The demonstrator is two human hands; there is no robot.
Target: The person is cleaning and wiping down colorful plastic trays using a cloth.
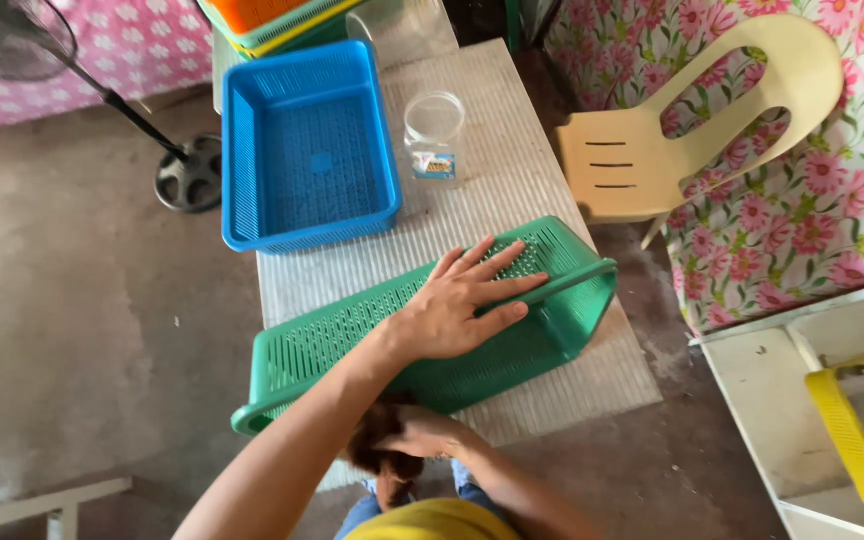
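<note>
left hand (457, 305) flat on tipped green basket (352, 335), right hand (422, 432) beneath

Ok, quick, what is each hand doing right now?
Left hand: open, fingers spread flat on the tilted green basket.
Right hand: closed around a dark brown clump; cannot tell what it is.

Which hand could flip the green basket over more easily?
Probably the left hand: it lies flat on the tilted green basket. The right hand is lower down, holding something dark brown.

Two hands (462, 305), one green basket (352, 340), one blue basket (307, 150), one clear jar (435, 135), one chair (692, 120).
</note>
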